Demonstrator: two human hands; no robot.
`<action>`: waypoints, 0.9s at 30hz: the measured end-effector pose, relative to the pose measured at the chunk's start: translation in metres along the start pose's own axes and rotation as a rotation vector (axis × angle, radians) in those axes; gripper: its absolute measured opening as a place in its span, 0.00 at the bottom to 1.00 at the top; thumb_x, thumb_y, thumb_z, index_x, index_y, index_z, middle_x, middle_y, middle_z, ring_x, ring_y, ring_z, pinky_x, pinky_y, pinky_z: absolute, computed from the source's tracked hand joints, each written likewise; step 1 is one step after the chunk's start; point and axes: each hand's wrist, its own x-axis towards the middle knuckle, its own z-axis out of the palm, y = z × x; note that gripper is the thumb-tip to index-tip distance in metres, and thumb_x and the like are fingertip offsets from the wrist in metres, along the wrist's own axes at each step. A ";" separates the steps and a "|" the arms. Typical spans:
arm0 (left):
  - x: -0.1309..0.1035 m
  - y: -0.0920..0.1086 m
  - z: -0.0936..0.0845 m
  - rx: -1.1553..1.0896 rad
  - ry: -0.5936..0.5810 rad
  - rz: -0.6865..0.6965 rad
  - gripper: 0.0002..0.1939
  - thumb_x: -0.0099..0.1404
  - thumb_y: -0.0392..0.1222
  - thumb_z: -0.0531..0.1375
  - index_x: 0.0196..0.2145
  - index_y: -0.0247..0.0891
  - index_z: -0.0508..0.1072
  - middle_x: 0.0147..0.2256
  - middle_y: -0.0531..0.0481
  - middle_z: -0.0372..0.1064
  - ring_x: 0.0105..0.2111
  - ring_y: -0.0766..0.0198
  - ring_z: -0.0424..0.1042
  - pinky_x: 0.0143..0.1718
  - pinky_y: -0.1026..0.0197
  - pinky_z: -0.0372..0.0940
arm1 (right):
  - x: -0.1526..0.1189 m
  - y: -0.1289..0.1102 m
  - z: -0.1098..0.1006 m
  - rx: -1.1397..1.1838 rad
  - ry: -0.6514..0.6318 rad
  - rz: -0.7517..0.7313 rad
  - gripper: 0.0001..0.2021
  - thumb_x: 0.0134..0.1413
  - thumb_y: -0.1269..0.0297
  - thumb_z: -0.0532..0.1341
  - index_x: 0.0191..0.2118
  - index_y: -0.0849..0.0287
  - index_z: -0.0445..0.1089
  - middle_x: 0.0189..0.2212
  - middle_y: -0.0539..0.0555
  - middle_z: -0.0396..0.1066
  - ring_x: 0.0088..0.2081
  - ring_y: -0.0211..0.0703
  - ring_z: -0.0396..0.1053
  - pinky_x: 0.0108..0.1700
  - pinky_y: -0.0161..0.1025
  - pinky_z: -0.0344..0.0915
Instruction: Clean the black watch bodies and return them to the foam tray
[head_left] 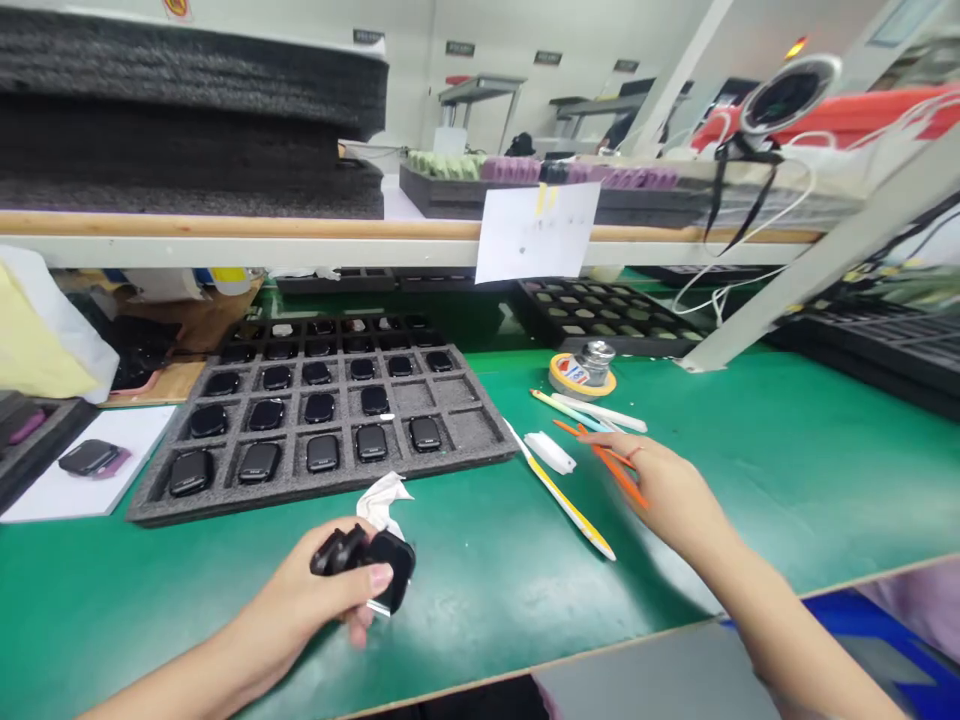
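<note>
My left hand [330,590] is closed around a black smartwatch [391,572], its dark square face turned up to the right. More black pieces, perhaps its strap, bunch between the fingers. A crumpled white tissue [384,502] sticks up just behind that hand. My right hand [671,490] is at the tools on the right, with fingers closed on slim orange tweezers [624,478]; the fingertips are partly hidden. Beside them lie a yellow-and-white pen-like tool [571,507], a small white block [550,452] and several thin sticks [592,412].
A grey foam tray [480,440] with several black watches in its compartments stands ahead on the green table [465,620]. Yellow tape [562,376] surrounds a metal-topped jar [598,360]. Left, another watch [88,457] rests on white paper [45,505]. A shelf edge [300,250] crosses overhead.
</note>
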 end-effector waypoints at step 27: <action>-0.001 0.011 -0.019 -0.938 -0.228 0.026 0.23 0.56 0.55 0.70 0.36 0.30 0.76 0.31 0.43 0.72 0.17 0.74 0.63 0.14 0.73 0.39 | 0.069 -0.203 0.050 1.076 -0.063 -0.119 0.09 0.59 0.73 0.64 0.42 0.51 0.74 0.41 0.53 0.78 0.45 0.43 0.79 0.47 0.35 0.77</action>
